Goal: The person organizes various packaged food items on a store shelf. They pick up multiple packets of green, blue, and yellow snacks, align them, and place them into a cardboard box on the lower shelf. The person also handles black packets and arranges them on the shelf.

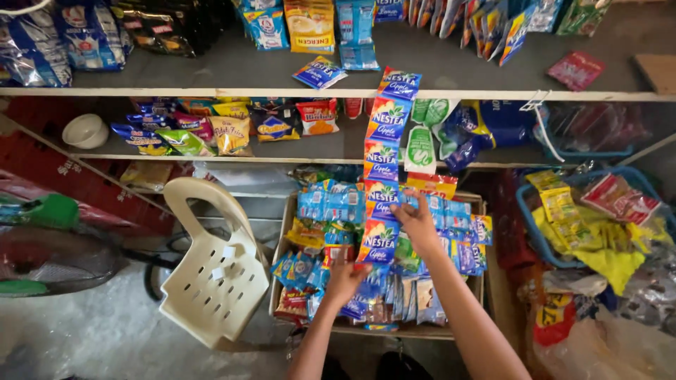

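Here, five joined sachets (384, 165), two hands.

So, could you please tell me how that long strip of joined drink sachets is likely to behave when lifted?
Probably floppy: the strip of sachets drapes from the upper shelf down to the box, bending at its joins. Likely light, since the right hand and left hand hold it loosely. Its glossy surface may be slippery.

Cream slotted plastic chair (211, 271), left; white bowl (85, 130) on wooden shelf (338, 149); blue plastic basket (527, 211), right, apparently holding yellow sachets (563, 207).
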